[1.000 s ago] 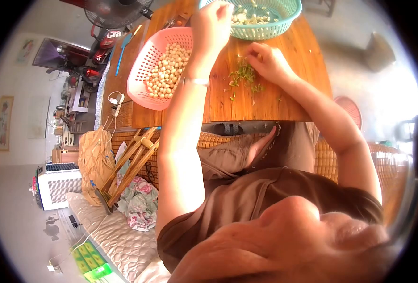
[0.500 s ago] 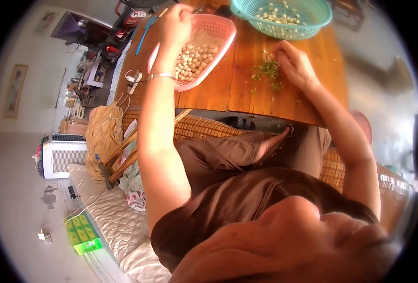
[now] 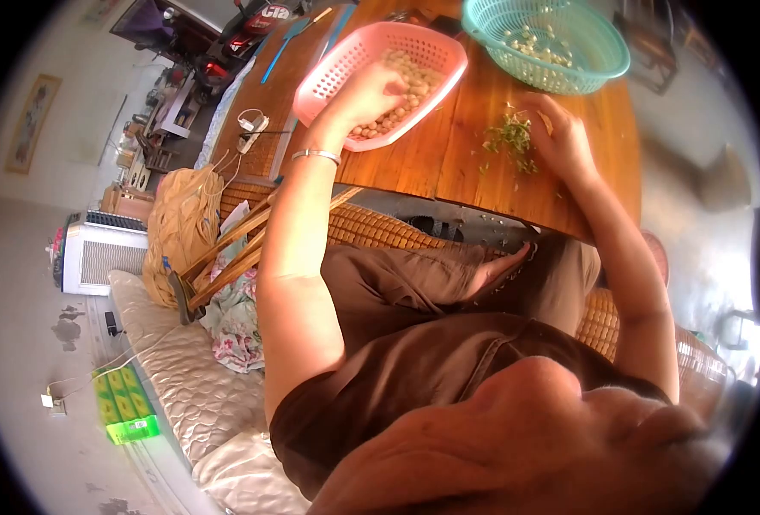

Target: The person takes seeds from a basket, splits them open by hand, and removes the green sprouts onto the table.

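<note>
My left hand (image 3: 370,93), with a bracelet on its wrist, reaches into a pink plastic basket (image 3: 322,87). Its fingers are curled among small, round, beige pieces (image 3: 416,75) that look like nuts or seeds. Whatever they pinch is hidden. On the wooden table to the right, my right hand (image 3: 562,139) rests with bent fingers beside a small heap of green plant scraps (image 3: 510,137). What lies between those fingers is too small to make out. Just beyond it stands a turquoise colander (image 3: 599,73) holding pale small pieces (image 3: 539,45).
The wooden table (image 3: 444,163) ends just before my folded legs (image 3: 389,275). A white power strip (image 3: 250,136) with cords and a blue-handled tool (image 3: 275,62) lie at its left. Wooden sticks (image 3: 234,240) and a quilted mat (image 3: 174,352) are at my left side.
My left hand has gone from the pink basket's far rim down into the basket. The basket has turned and sits more level. My right hand stays by the green scraps; the view has shifted slightly.
</note>
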The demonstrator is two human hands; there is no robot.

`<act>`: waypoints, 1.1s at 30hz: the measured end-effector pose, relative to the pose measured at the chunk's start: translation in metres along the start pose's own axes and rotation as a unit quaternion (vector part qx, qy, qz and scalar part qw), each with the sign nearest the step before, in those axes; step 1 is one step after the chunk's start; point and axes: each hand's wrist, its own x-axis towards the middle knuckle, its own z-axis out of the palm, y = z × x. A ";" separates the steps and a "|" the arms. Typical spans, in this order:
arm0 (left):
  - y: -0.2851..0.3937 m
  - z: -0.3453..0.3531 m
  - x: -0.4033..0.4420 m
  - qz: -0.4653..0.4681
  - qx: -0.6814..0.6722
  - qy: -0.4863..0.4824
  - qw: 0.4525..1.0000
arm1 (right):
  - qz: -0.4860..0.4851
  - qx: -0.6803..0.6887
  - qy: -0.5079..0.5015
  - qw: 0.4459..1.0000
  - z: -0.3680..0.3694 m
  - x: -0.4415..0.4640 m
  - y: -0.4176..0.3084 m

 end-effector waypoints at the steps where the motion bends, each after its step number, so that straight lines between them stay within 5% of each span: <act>1: -0.001 0.002 -0.001 0.026 0.032 -0.003 0.999 | -0.056 -0.015 0.031 0.998 0.001 0.002 0.000; 4: 0.001 0.004 -0.004 0.018 0.035 0.012 0.999 | 0.079 0.017 -0.043 0.996 -0.002 0.000 -0.007; 5: 0.006 0.003 -0.005 0.014 0.035 0.015 0.999 | 0.080 0.017 -0.043 0.996 -0.001 0.001 -0.005; 7: 0.017 0.001 -0.009 -0.044 -0.003 0.045 0.998 | -0.095 -0.022 0.052 0.994 0.002 0.002 0.002; 9: 0.037 -0.003 -0.013 -0.095 -0.041 0.071 0.992 | -0.007 -0.029 -0.019 0.999 -0.002 0.000 0.002; 11: 0.062 -0.001 -0.017 -0.062 -0.339 0.131 0.929 | 0.085 -0.034 -0.086 0.992 -0.003 -0.001 -0.001; 12: 0.084 -0.002 -0.021 -0.065 -0.387 0.128 0.911 | 0.018 0.005 -0.022 1.000 0.000 0.000 -0.008; 13: 0.086 0.010 -0.022 0.038 -0.311 0.168 0.935 | -0.050 0.041 0.041 0.997 0.002 0.001 -0.013; 16: 0.129 0.035 -0.035 0.062 -0.410 0.180 0.892 | 0.068 0.087 -0.061 0.992 -0.005 -0.005 -0.023; 19: 0.152 0.074 -0.033 0.016 -0.525 0.235 0.818 | 0.056 0.157 -0.075 0.983 -0.003 -0.008 -0.022; 25: 0.153 0.109 -0.031 0.014 -0.395 0.269 0.879 | 0.116 0.275 -0.110 0.948 0.001 -0.009 -0.020; 33: 0.154 0.113 -0.028 0.044 -0.374 0.307 0.874 | 0.163 0.267 -0.144 0.939 0.004 -0.008 -0.017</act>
